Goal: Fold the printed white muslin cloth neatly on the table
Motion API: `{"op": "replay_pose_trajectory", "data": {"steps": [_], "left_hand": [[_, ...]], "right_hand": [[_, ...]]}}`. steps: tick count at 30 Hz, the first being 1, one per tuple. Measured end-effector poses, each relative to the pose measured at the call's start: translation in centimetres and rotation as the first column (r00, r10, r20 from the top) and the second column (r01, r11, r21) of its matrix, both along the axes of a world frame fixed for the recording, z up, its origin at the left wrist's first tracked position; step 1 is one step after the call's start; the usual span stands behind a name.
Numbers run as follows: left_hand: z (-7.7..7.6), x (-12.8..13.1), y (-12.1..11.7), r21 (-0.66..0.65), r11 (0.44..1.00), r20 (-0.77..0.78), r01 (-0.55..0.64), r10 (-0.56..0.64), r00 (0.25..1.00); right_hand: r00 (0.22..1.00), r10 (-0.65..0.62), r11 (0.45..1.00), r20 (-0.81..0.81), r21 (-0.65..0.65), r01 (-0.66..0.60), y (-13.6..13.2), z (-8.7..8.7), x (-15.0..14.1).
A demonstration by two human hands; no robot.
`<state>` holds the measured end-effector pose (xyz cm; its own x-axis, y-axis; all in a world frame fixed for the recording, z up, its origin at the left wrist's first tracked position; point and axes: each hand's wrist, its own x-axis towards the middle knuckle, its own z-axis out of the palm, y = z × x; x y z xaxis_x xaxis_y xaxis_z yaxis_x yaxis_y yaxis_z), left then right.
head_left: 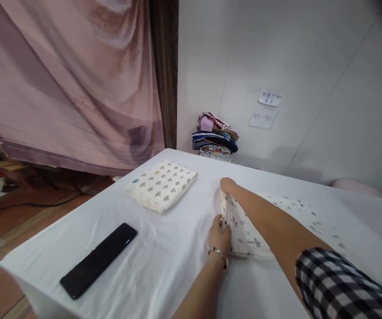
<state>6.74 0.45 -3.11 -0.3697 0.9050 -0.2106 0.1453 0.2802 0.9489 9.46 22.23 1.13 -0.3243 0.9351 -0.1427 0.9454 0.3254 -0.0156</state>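
White cloth point(244, 228) printed with small palm trees and hearts lies across the table, its left edge folded into several layers. My left hand point(220, 237), with a silver bracelet at the wrist, grips the near part of that edge, thumb and fingers closed round it. At the far corner of the same edge, my right hand point(228, 185) is closed on the fabric; its fingertips are mostly hidden. My right forearm crosses over the cloth and covers part of its middle.
A folded cream cloth with grey prints point(162, 185) lies to the left on the white-covered table point(164, 261). Nearer is a long black flat object point(99, 260). Beyond the far edge, stacked folded textiles point(215, 137) stand against the wall. A pink curtain point(87, 84) hangs left.
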Motion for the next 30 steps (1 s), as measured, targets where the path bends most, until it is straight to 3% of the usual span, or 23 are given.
{"op": "replay_pose_trajectory", "data": {"steps": [9, 14, 19, 25, 30], "left_hand": [[0.6, 0.1, -0.3, -0.023, 1.000, -0.079, -0.002, 0.000, 0.997], [0.8, 0.0, -0.4, -0.037, 0.999, -0.093, -0.003, -0.001, 0.996], [0.7, 0.0, -0.1, -0.049, 0.999, -0.113, -0.004, -0.001, 0.994], [0.9, -0.5, -0.2, -0.046, 0.998, -0.228, 0.041, -0.050, 0.972], [1.0, -0.8, -0.2, -0.044, 0.994, -0.357, 0.095, -0.105, 0.928]], "right_hand": [[0.990, 0.032, 0.999, -0.134, -0.011, -0.034, -0.4, 0.6, 1.9], [0.975, 0.030, 0.993, -0.222, 0.121, -0.002, -3.7, -0.5, 3.7], [0.960, 0.150, 0.985, -0.237, 0.121, -0.124, -6.5, -2.9, 3.8], [0.951, 0.105, 0.994, -0.290, 0.072, -0.088, -8.4, -2.0, 4.1], [0.918, 0.218, 0.974, -0.331, 0.009, -0.228, -11.3, -2.1, 4.5]]}}
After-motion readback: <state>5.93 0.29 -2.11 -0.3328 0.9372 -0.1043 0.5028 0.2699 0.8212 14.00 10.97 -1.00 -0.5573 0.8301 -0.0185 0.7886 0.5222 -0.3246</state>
